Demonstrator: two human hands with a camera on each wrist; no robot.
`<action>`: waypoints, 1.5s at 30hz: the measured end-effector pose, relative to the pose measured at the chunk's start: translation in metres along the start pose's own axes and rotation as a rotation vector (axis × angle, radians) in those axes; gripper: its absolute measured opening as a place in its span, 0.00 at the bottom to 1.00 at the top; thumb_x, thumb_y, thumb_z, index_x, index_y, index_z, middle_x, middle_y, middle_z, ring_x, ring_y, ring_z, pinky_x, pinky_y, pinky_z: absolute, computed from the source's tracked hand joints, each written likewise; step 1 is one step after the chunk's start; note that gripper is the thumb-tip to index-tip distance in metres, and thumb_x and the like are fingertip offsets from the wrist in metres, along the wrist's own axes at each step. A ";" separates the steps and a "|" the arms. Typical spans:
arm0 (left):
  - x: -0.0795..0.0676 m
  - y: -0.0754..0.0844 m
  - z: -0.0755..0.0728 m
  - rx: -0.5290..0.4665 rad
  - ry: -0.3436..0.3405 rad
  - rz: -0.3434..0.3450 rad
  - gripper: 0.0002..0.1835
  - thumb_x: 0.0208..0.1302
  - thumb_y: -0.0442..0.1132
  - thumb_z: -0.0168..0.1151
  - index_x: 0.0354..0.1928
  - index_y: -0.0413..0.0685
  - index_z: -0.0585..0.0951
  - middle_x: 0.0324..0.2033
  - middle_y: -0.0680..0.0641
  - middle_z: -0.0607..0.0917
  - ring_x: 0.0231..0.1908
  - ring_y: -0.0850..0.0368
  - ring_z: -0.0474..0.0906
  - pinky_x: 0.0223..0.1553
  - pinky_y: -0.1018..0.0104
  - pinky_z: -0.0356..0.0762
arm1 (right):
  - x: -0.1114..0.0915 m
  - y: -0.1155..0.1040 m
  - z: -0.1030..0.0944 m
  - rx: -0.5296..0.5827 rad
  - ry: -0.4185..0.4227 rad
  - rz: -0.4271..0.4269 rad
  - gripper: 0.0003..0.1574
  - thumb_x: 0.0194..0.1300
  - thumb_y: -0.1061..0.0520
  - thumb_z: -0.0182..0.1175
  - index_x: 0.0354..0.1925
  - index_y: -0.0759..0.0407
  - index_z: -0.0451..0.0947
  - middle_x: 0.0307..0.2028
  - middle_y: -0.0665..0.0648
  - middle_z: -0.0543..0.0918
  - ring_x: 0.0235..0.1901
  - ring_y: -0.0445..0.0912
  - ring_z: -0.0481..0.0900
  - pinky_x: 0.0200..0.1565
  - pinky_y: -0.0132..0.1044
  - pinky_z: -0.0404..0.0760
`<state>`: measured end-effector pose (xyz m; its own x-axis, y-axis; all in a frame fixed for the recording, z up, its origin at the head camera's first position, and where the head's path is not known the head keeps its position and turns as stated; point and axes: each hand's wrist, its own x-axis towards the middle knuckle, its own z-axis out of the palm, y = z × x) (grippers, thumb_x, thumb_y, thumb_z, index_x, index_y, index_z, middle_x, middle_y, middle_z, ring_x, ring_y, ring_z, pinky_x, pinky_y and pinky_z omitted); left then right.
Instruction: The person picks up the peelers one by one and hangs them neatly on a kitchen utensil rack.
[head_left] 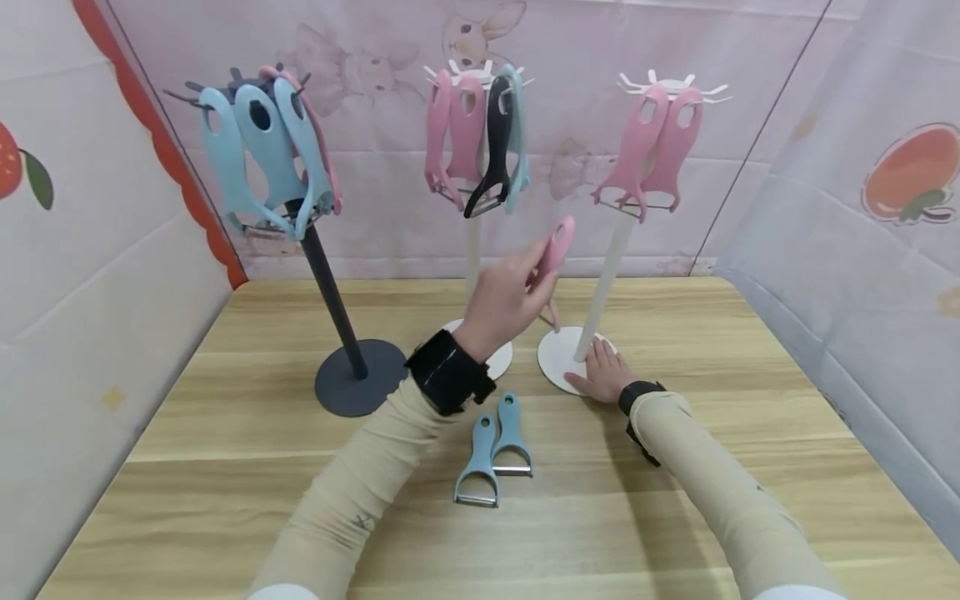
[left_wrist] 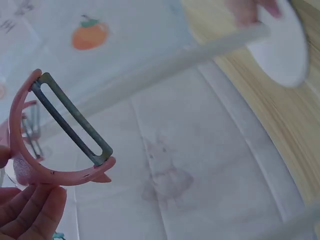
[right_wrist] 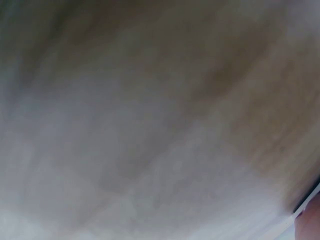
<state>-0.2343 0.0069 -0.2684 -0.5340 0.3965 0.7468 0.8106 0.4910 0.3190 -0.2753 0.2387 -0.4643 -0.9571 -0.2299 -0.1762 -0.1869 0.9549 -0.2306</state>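
Between its thumb and fingers, my left hand (head_left: 506, 300) grips a pink peeler (head_left: 557, 250) in mid-air. This peeler's curved head and slotted metal blade (left_wrist: 75, 120) show large in the left wrist view. To its right stands a white rack (head_left: 611, 275) with pink peelers (head_left: 637, 150) hanging from its hooks. My right hand (head_left: 606, 373) rests on that rack's round white base (head_left: 558, 358), fingers extended beside the post. The right wrist view is mostly blurred wood, with a bit of hand in the lower right corner.
Two blue peelers (head_left: 480, 458) lie on the wooden table (head_left: 600, 525). A middle white rack (head_left: 472, 242) carries pink, black and blue peelers, its base partly behind my left wrist. On the left, a dark rack (head_left: 330, 292) holds blue peelers (head_left: 266, 150) and a pink one.
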 end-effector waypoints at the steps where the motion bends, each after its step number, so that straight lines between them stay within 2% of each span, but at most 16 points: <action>1: 0.007 0.002 0.000 -0.030 0.005 -0.011 0.18 0.61 0.32 0.57 0.52 0.32 0.74 0.28 0.43 0.82 0.23 0.58 0.76 0.26 0.73 0.73 | -0.001 -0.001 -0.002 0.000 0.002 0.001 0.53 0.66 0.35 0.40 0.65 0.79 0.42 0.66 0.76 0.42 0.66 0.66 0.39 0.61 0.60 0.44; 5: 0.034 0.011 -0.003 -0.122 0.051 -0.056 0.21 0.61 0.32 0.57 0.56 0.31 0.72 0.33 0.40 0.84 0.28 0.57 0.80 0.31 0.77 0.74 | -0.007 -0.004 -0.008 -0.002 0.005 0.002 0.54 0.66 0.34 0.40 0.65 0.79 0.42 0.66 0.77 0.42 0.66 0.66 0.39 0.62 0.59 0.43; 10: 0.063 0.018 -0.004 -0.175 0.143 -0.072 0.18 0.62 0.32 0.56 0.53 0.32 0.74 0.35 0.40 0.83 0.31 0.56 0.82 0.35 0.77 0.75 | -0.006 -0.003 -0.006 -0.004 -0.013 0.014 0.53 0.66 0.36 0.40 0.65 0.79 0.43 0.66 0.76 0.41 0.66 0.65 0.38 0.62 0.59 0.42; 13: 0.076 0.021 -0.004 -0.207 0.165 -0.101 0.16 0.62 0.32 0.57 0.51 0.33 0.76 0.35 0.41 0.84 0.33 0.56 0.82 0.35 0.78 0.75 | -0.003 0.000 0.001 -0.018 -0.012 0.018 0.50 0.66 0.37 0.41 0.65 0.78 0.47 0.67 0.74 0.41 0.66 0.65 0.38 0.62 0.60 0.43; 16: 0.085 0.024 -0.004 -0.237 0.174 -0.162 0.15 0.62 0.33 0.57 0.50 0.35 0.78 0.37 0.42 0.84 0.34 0.58 0.82 0.35 0.79 0.74 | -0.001 -0.001 0.005 -0.024 -0.006 0.016 0.49 0.66 0.37 0.42 0.64 0.78 0.50 0.67 0.74 0.42 0.66 0.65 0.39 0.62 0.60 0.44; 22: 0.103 0.025 -0.006 -0.264 0.193 -0.236 0.15 0.62 0.35 0.57 0.51 0.38 0.78 0.40 0.45 0.84 0.34 0.61 0.82 0.31 0.78 0.75 | 0.001 -0.005 0.005 -0.017 -0.026 0.038 0.51 0.66 0.37 0.42 0.65 0.77 0.45 0.67 0.74 0.41 0.66 0.64 0.38 0.62 0.59 0.43; 30: 0.114 0.023 -0.002 -0.285 0.147 -0.286 0.18 0.64 0.35 0.55 0.55 0.39 0.75 0.43 0.45 0.83 0.34 0.62 0.81 0.25 0.77 0.74 | 0.005 -0.006 0.005 -0.017 -0.024 0.040 0.50 0.66 0.36 0.42 0.66 0.75 0.48 0.68 0.72 0.41 0.67 0.63 0.38 0.63 0.58 0.43; 39: 0.115 0.025 0.004 -0.212 0.116 -0.255 0.19 0.65 0.34 0.53 0.57 0.40 0.73 0.47 0.45 0.81 0.40 0.60 0.80 0.35 0.77 0.73 | 0.002 -0.006 0.003 -0.017 -0.022 0.037 0.52 0.66 0.36 0.42 0.66 0.77 0.44 0.67 0.73 0.41 0.67 0.63 0.38 0.63 0.57 0.43; 45: 0.109 0.022 0.008 -0.204 0.110 -0.235 0.18 0.63 0.34 0.54 0.56 0.39 0.75 0.50 0.43 0.79 0.47 0.54 0.78 0.46 0.76 0.70 | -0.001 -0.002 0.001 -0.022 -0.010 0.041 0.50 0.66 0.37 0.42 0.66 0.77 0.45 0.67 0.73 0.41 0.67 0.63 0.38 0.63 0.57 0.43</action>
<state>-0.2770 0.0672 -0.1848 -0.6918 0.1994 0.6940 0.7059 0.3893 0.5918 -0.2739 0.2372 -0.4650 -0.9618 -0.1924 -0.1947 -0.1526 0.9674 -0.2022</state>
